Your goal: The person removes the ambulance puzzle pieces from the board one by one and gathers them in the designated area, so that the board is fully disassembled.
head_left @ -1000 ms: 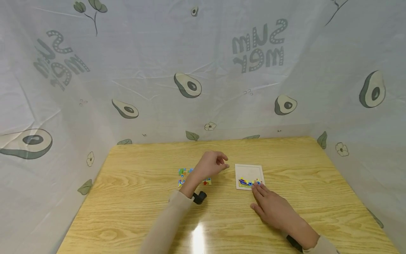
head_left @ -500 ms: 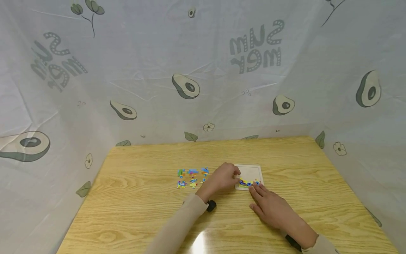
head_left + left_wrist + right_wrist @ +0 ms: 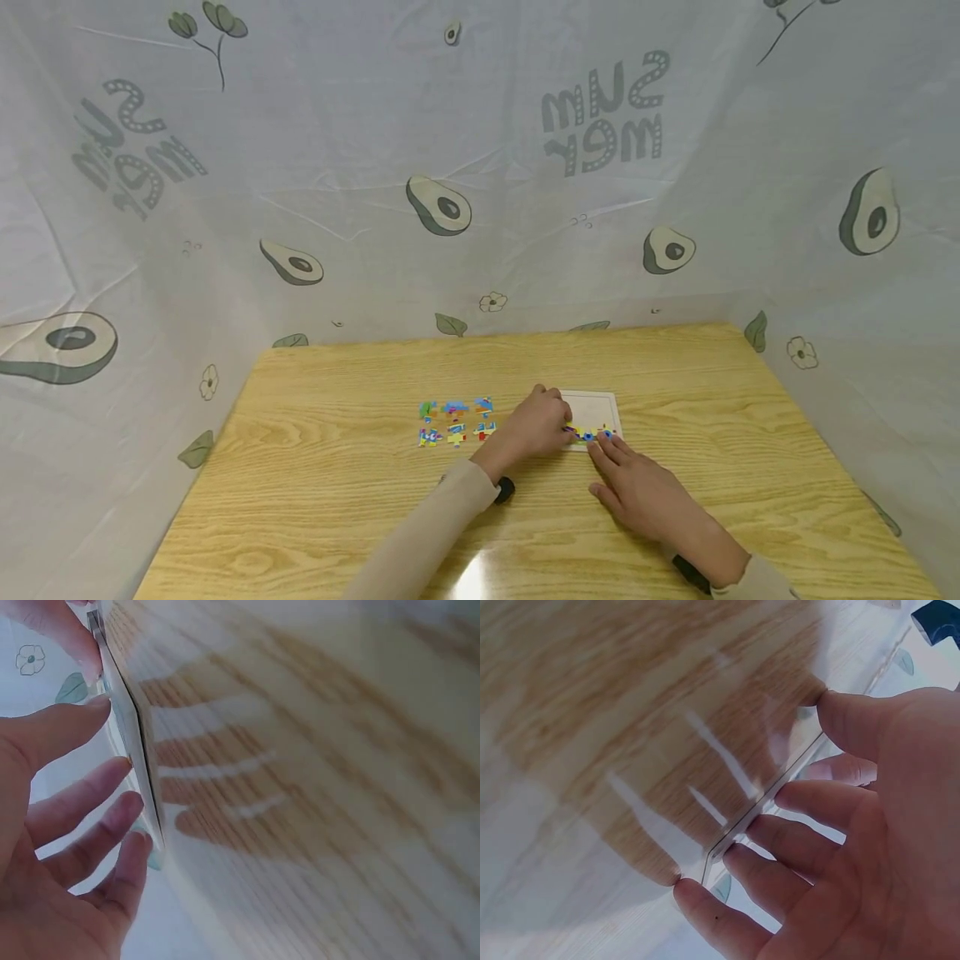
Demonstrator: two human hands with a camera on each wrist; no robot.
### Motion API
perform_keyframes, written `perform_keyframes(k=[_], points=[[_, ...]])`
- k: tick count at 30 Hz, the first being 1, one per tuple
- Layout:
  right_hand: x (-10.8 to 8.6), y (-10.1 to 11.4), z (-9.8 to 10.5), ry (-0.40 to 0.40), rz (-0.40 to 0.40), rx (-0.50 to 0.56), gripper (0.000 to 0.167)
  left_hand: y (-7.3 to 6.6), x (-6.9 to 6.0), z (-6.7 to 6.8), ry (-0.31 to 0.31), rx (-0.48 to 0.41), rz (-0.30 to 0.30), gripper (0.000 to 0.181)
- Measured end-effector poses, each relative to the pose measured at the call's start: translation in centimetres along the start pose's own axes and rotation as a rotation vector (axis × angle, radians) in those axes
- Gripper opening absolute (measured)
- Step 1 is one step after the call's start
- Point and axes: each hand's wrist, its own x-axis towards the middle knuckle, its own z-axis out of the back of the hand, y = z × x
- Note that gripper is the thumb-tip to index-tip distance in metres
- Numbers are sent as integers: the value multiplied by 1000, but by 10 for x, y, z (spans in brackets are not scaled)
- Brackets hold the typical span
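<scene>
In the head view, my left hand (image 3: 534, 423) rests at the left side of a pale square puzzle board (image 3: 594, 406), its fingertips beside the lower-left pieces. A colourful row of fitted jigsaw pieces (image 3: 589, 436) runs along the board's near edge, partly covered by both hands. My right hand (image 3: 647, 493) lays its extended fingertips on the near right part of that row. The left wrist view has the thumb and spread fingers (image 3: 116, 806) touching the board's edge (image 3: 136, 742), with no piece visibly pinched. In the right wrist view, fingers (image 3: 761, 874) stretch along the board's edge.
Several loose jigsaw pieces (image 3: 456, 433) lie in two rows on the wooden table (image 3: 337, 483), left of the board. A pale printed curtain (image 3: 360, 183) surrounds the table's back and sides. A dark wrist device (image 3: 505, 490) sits at the left wrist.
My left hand has moved right, from over the loose pieces to the board's left side, uncovering those pieces. The right hand has stayed nearly still on the board's near edge.
</scene>
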Motion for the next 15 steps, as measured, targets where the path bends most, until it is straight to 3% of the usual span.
perform_keyframes(k=[7, 15], points=[[1, 0, 1, 16, -15, 22, 55, 4, 4, -3, 82, -206, 94, 26], [2, 1, 0, 34, -17, 22, 55, 5, 7, -6, 82, -258, 119, 29]])
